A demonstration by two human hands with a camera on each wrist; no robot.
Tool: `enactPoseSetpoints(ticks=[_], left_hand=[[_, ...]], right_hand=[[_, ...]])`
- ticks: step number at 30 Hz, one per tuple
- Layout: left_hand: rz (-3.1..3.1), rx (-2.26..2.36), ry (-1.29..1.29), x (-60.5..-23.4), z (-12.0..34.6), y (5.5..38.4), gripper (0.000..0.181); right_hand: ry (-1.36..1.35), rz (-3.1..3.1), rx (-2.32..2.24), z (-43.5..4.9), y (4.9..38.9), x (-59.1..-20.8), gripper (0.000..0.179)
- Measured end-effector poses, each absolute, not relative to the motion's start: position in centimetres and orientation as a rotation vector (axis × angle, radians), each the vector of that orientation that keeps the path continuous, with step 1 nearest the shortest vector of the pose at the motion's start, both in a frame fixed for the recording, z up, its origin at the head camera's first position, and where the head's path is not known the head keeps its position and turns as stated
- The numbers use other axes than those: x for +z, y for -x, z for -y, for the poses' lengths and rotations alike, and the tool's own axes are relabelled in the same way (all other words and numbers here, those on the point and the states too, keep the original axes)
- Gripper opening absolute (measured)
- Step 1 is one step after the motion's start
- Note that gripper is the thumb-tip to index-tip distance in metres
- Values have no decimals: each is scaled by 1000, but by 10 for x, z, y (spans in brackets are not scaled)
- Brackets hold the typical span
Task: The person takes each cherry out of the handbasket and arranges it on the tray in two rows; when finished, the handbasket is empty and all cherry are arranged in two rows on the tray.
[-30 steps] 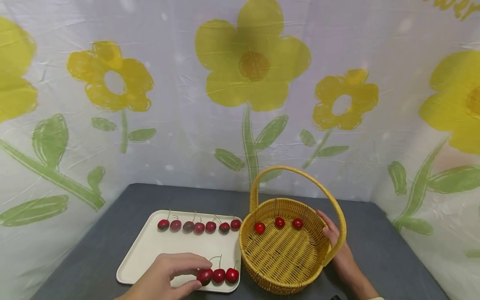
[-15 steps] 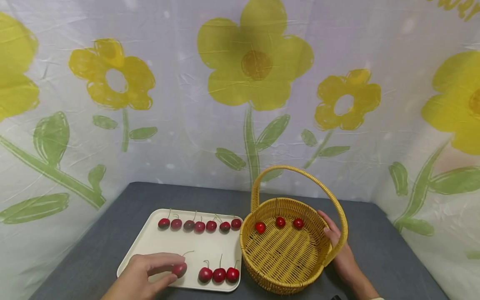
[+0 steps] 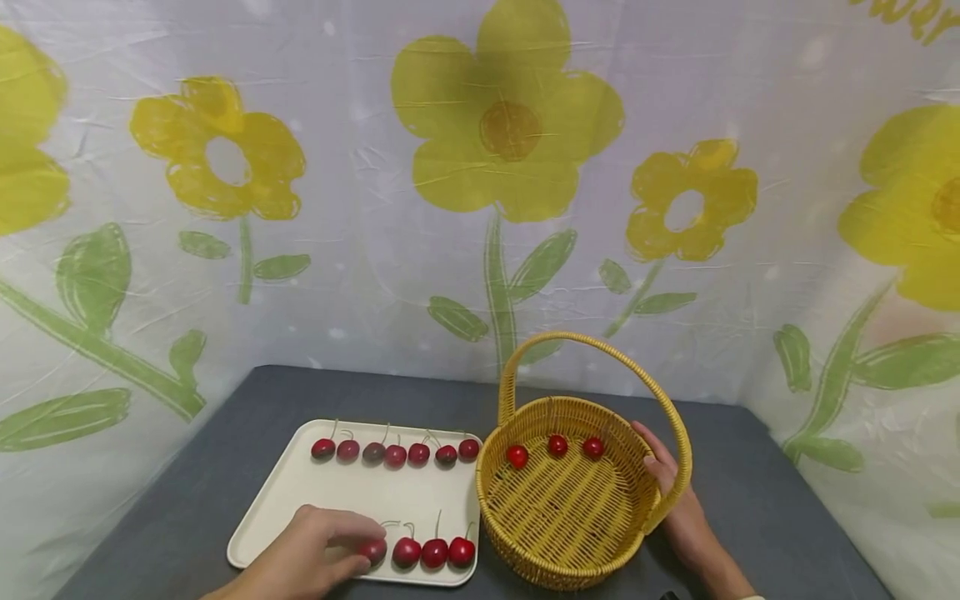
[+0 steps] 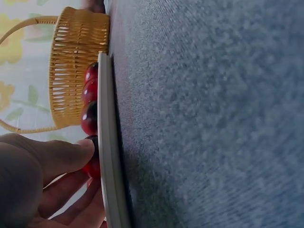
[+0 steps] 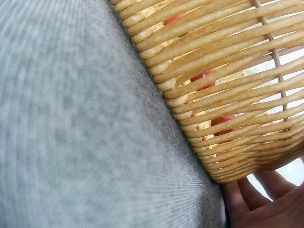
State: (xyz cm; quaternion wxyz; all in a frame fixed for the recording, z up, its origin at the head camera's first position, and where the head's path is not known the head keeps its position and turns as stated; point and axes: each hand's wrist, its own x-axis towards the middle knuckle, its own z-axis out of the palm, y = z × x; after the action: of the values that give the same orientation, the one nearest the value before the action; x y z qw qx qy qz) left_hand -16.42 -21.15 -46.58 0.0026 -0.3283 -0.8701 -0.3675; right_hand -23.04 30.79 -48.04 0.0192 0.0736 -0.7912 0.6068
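My left hand pinches a dark red cherry between thumb and fingers at the front of a white tray. In the left wrist view, that cherry sits at the tray's rim, partly covered by the thumb. Three more stemmed cherries line up just right of it. Along the tray's back edge runs a row of several cherries. To the right, my right hand holds the side of a yellow wicker basket, its thumb at the rim. Three cherries lie inside the basket.
The basket's tall arched handle rises above it. Tray and basket stand side by side on a dark grey table. Behind hangs a pale curtain printed with yellow flowers. A small black object shows at the bottom edge.
My left hand moved left off the front row, leaving a cherry there, and picked up another; now it has brought that one right, to the row's left end. The right hand stays at the basket.
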Motion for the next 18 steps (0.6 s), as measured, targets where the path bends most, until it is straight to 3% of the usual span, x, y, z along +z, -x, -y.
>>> enactPoseSetpoints(ticks=[11, 18], left_hand=[[2681, -1046, 1061, -468, 203, 169, 27], [2855, -1094, 950, -461, 206, 166, 30]], right_hand=[[-254, 2459, 1876, -308, 230, -478, 56], [-262, 2457, 1867, -307, 229, -479, 55]])
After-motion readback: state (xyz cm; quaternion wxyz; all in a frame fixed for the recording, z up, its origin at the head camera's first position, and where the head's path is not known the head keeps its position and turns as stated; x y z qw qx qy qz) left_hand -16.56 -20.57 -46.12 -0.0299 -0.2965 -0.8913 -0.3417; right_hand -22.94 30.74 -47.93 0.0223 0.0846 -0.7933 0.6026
